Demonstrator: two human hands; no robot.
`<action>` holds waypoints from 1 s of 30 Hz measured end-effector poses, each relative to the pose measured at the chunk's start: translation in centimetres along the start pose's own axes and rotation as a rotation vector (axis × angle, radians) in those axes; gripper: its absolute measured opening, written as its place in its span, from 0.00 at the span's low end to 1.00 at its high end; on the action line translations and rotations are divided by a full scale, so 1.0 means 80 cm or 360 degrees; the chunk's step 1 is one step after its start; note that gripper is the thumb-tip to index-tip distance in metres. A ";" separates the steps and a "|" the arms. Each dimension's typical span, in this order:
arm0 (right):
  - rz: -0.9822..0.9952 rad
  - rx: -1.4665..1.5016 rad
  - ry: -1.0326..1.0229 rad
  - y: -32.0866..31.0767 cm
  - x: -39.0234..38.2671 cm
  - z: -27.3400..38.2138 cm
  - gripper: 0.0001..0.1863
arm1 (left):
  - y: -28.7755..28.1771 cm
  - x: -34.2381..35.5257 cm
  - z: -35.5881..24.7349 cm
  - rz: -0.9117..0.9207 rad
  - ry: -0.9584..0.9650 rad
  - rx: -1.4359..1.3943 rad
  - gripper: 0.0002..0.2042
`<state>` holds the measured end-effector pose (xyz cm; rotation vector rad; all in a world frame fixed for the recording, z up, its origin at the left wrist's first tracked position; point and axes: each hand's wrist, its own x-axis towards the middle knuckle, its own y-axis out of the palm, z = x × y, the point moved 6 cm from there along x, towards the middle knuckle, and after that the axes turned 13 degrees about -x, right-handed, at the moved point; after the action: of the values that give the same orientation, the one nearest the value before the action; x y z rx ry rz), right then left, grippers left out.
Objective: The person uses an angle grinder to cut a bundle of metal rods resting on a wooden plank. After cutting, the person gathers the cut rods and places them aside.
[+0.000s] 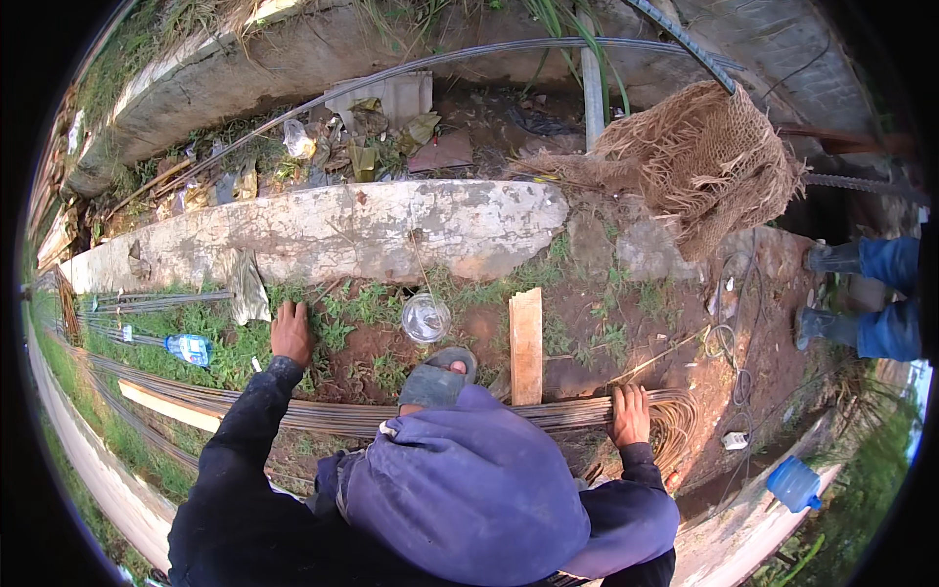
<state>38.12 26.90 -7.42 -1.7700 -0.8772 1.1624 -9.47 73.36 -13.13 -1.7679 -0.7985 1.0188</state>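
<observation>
My left hand (291,334) reaches over the grass left of centre, fingers extended and holding nothing visible. It is close to a crumpled plastic sheet (248,288) and beyond a long bundle of thin steel rods (342,416). My right hand (629,417) lies over this bundle near its bent, looped right end (677,419), its fingers curled across the rods. The palm side is hidden. A wooden plank (525,344) stretches away from the rods, between my hands. My sandalled foot (440,380) is beside the bundle.
Beyond lies a low concrete wall (372,230). A clear round container (425,318) sits on the soil; a water bottle (189,349) is left. Burlap (719,161) drapes at upper right. Another person's boots (831,323) stand right, near loose wire (729,342) and a blue jug (793,483).
</observation>
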 end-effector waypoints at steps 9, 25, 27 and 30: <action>0.0193 0.0610 0.1045 -0.066 -0.138 -0.043 0.47 | -0.001 -0.004 -0.035 0.0181 0.0247 -0.0328 0.12; 0.1088 0.2681 0.1114 -0.315 -0.210 -0.048 0.42 | -0.005 0.095 -0.301 0.0636 0.0437 -0.0797 0.18; 0.1230 0.2406 0.0977 -0.335 -0.151 -0.035 0.40 | -0.006 0.101 -0.319 0.0694 0.0386 -0.0801 0.19; 0.1216 0.2311 0.1066 -0.275 -0.151 -0.054 0.26 | 0.013 0.104 -0.325 0.0543 0.0550 -0.0821 0.21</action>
<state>35.79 24.43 17.86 -0.9866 0.9712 1.0095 17.47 69.87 -10.29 -2.5054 -0.5798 0.7169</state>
